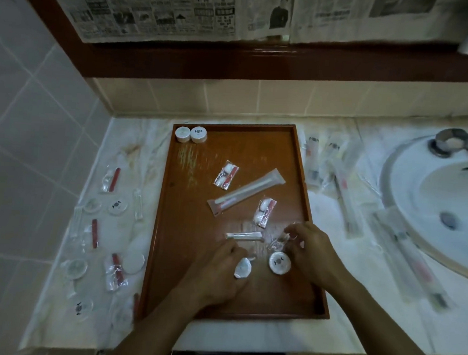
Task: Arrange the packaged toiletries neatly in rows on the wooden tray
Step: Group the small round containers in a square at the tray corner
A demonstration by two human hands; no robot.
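Observation:
A wooden tray lies on the counter. Two round white soaps stand side by side in its far left corner. Mid-tray lie a long toothbrush packet, two small clear packets with cotton and a red stick, and a short white tube. My left hand holds a round white wrapped soap at the tray's near part. My right hand pinches a crinkled clear packet, next to another round soap.
More packets and round soaps are scattered on the counter left of the tray. Long toothbrush packets lie to its right, beside the white sink. Newspaper covers the mirror behind. A tiled wall stands on the left.

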